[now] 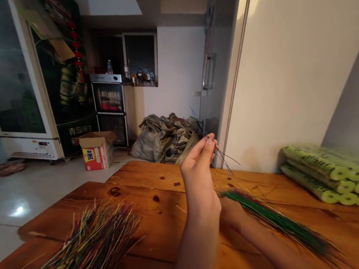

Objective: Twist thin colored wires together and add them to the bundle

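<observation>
Strands (228,156), probably light, springy and best held near one end, sit pinched in our left hand (199,170) above the table (170,212); our right hand's (231,212) grip we cannot tell.

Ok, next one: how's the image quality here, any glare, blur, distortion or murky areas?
Head view: a bright glare spot on the floor; head view: the right hand looks softer than the left hand; head view: the rolls look smeared and stretched toward the right edge; head view: dim background, the window nearly black.
</observation>
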Demonstrator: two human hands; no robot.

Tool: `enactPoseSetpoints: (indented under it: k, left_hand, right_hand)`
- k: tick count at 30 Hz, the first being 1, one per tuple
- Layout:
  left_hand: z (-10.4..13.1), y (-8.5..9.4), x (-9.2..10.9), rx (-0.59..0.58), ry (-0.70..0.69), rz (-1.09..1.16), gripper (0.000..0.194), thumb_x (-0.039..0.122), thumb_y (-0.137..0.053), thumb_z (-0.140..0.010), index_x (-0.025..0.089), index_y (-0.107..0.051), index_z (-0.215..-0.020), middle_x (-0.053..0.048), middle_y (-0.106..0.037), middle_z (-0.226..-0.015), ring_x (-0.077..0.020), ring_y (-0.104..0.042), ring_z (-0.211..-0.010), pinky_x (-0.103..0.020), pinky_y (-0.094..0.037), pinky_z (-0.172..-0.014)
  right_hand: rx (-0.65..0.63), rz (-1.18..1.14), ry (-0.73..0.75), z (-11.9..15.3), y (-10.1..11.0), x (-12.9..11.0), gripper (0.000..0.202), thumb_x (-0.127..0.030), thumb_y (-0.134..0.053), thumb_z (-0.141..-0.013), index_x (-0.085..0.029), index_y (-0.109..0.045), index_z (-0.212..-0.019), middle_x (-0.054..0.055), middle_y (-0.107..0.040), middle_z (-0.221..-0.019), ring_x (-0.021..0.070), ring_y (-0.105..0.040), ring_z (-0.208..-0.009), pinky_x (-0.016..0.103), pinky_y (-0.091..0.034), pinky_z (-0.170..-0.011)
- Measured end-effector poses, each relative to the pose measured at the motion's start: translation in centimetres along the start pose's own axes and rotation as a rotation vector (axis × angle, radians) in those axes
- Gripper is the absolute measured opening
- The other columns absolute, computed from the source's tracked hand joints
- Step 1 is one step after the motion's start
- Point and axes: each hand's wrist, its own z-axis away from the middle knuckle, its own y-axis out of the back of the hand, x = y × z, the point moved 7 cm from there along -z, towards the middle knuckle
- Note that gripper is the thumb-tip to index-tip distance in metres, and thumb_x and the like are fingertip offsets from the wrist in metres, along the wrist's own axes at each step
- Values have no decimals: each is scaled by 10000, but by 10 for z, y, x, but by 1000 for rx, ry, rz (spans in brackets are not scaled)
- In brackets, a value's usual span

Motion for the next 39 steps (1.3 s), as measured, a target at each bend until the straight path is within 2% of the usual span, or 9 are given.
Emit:
enactPoseSetpoints:
  k: [3,5,9,13,16,20,25,31,39]
  left_hand:
    - [4,-5,2,-44,-1,-11,151,210,-645,-682,176,-696,-820,-27,-677,-866,-108,-599,-777,-220,-441,-732]
    - [11,-13,4,-97,30,-13,136,198,-646,-682,176,-696,-806,-17,-674,-827,-102,-600,-754,-216,-445,-725]
    - [33,-31,12,-176,104,-20,110,199,-654,-679,191,-693,-782,1,-665,-754,-98,-604,-715,-214,-460,-709]
    - [53,-42,19,-191,135,-34,110,219,-695,-643,202,-692,-751,9,-658,-689,-90,-602,-653,-195,-471,-652]
    - [55,-35,1,-148,208,-70,126,202,-705,-631,175,-694,-754,-2,-663,-681,-64,-590,-613,-156,-462,-614]
    - [40,-12,-38,-35,230,-181,188,202,-712,-620,152,-694,-801,-16,-674,-723,-50,-585,-637,-127,-442,-600]
    - [40,-7,-80,-123,392,-284,190,213,-705,-624,135,-702,-798,-45,-689,-777,-66,-594,-647,-151,-457,-618]
    - [42,-7,-82,-161,421,-371,187,215,-697,-636,141,-705,-807,-77,-700,-870,-100,-618,-748,-158,-464,-660]
    - [38,-2,-91,-164,448,-376,186,216,-705,-618,153,-710,-792,-70,-705,-853,-94,-615,-728,-162,-452,-660]
  right_hand:
    - [39,-103,-57,17,-2,17,182,-330,-538,-684,-187,-651,-688,91,-679,-693,244,-615,-633,277,-372,-506]
    - [88,-240,-36,32,-4,24,155,-303,-508,-691,-179,-601,-672,46,-643,-642,185,-575,-585,251,-357,-509]
    - [213,-578,-35,57,3,42,82,-242,-460,-650,-194,-482,-589,-31,-485,-513,122,-452,-502,225,-317,-494]
    - [321,-836,-43,73,34,60,68,-273,-453,-623,-212,-440,-597,-58,-375,-494,112,-381,-477,221,-298,-479]
    - [362,-972,13,85,62,66,77,-282,-457,-622,-213,-424,-613,-75,-306,-478,97,-316,-448,215,-267,-456]
    - [405,-984,42,99,85,70,38,-229,-454,-615,-199,-431,-623,-83,-276,-483,78,-273,-450,201,-227,-449]
    - [432,-917,72,109,94,69,8,-187,-440,-604,-189,-443,-611,-84,-297,-480,73,-284,-455,189,-231,-449]
    - [351,-777,53,116,95,64,49,-149,-456,-571,-190,-478,-589,-76,-349,-480,78,-329,-458,191,-240,-451]
    - [277,-610,11,114,87,62,44,-146,-473,-576,-184,-488,-559,-54,-424,-496,82,-365,-463,207,-249,-464]
